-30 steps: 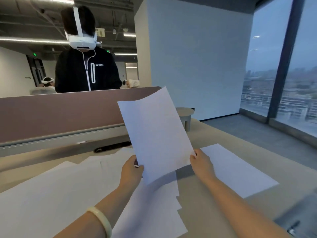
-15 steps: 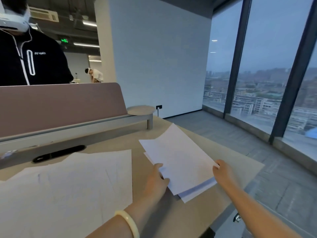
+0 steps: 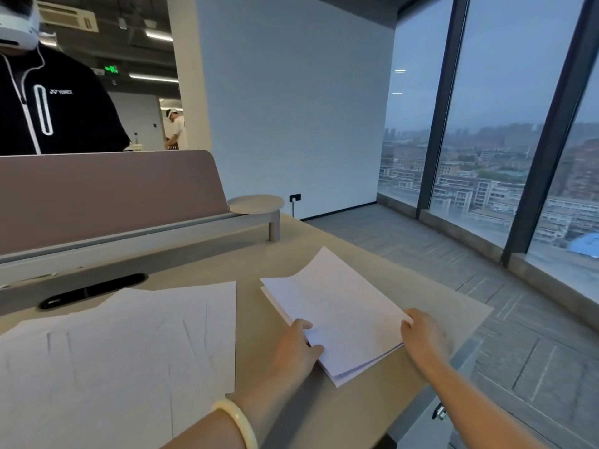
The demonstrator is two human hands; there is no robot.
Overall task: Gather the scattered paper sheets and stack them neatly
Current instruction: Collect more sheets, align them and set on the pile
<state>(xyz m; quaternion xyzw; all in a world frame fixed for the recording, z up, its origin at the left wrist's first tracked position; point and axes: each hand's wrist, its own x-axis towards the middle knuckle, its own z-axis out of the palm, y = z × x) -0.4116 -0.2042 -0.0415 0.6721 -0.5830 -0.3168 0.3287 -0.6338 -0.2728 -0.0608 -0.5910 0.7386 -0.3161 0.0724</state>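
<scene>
A small stack of white paper sheets (image 3: 337, 306) lies flat near the right end of the beige desk (image 3: 249, 264), its edges slightly offset. My left hand (image 3: 296, 348) rests on the stack's near left corner, thumb on top of the sheets. My right hand (image 3: 423, 330) presses against the stack's near right corner. To the left, several loose white sheets (image 3: 123, 348) lie overlapping and fanned out across the desk.
A brown divider panel (image 3: 103, 192) runs along the desk's far side, with a black cable slot (image 3: 92, 290) in front of it. A person in a black jacket (image 3: 55, 111) stands behind it. The desk's right edge drops to grey floor by tall windows.
The sheet I held upright a second ago now lies on the right-hand stack. My view has swung right, and both hands have come down onto the stack's near corners.
</scene>
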